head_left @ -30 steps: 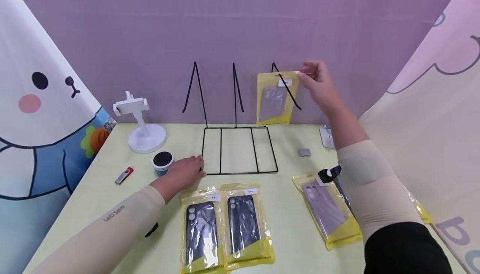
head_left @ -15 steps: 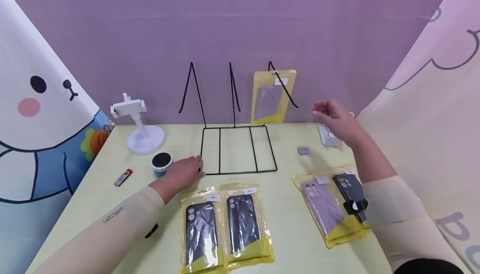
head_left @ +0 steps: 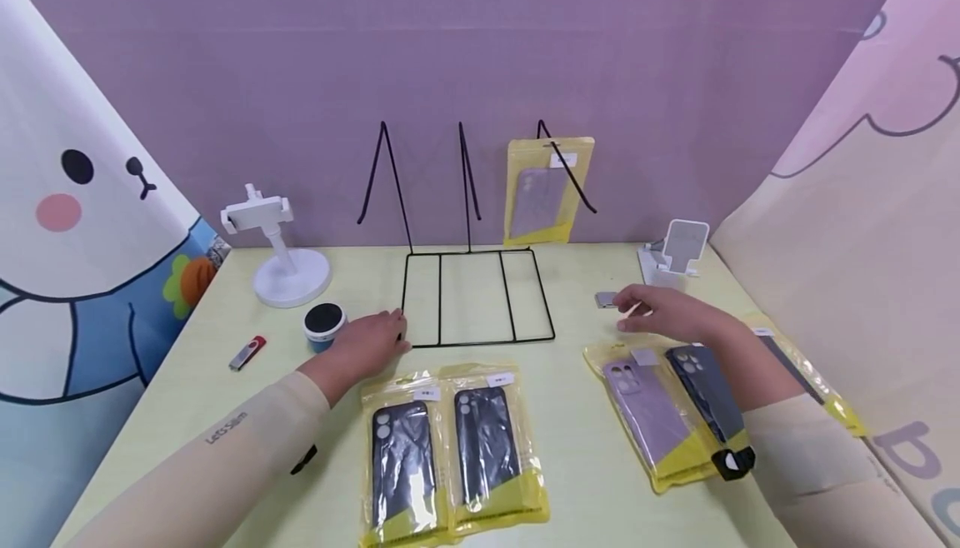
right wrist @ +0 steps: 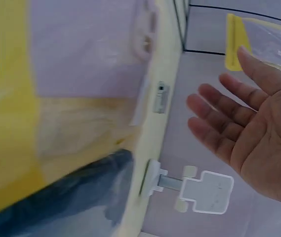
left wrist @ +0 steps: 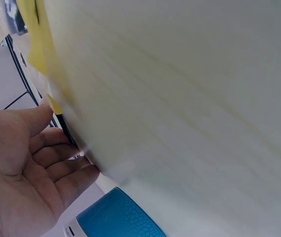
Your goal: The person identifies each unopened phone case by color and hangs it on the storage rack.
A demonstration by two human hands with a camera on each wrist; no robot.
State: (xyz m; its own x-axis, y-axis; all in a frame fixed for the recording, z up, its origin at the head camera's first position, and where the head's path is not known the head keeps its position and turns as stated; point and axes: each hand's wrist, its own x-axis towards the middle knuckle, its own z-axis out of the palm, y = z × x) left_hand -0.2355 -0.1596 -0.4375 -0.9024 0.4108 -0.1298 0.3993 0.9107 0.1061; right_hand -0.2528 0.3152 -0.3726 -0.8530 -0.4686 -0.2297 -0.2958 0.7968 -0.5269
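A black wire rack (head_left: pixel 480 298) with three hooks stands at the back of the table. A yellow packet with a lilac phone case (head_left: pixel 550 190) hangs on its right hook. My left hand (head_left: pixel 375 340) rests flat on the table, straight fingers (left wrist: pixel 56 148) touching the rack's front left corner (left wrist: pixel 63 128). My right hand (head_left: pixel 645 311) hovers palm down, fingers (right wrist: pixel 219 113) relaxed and holding nothing, just above the top of a lilac-case packet (head_left: pixel 652 415) lying on the table. A dark-case packet (head_left: pixel 708 394) lies beside that one.
Two packets with black cases (head_left: pixel 405 456) (head_left: pixel 491 448) lie near the front edge. A white clamp holder (head_left: pixel 285 256), a round tin (head_left: pixel 325 323) and a red USB stick (head_left: pixel 247 352) sit left. A small grey square (head_left: pixel 607 300), a white stand (head_left: pixel 675 252) and another packet (head_left: pixel 810 381) sit right.
My right hand has let go of the packet hung on the right hook and dropped down toward the packets at the right of the table. The left hand has stayed put.
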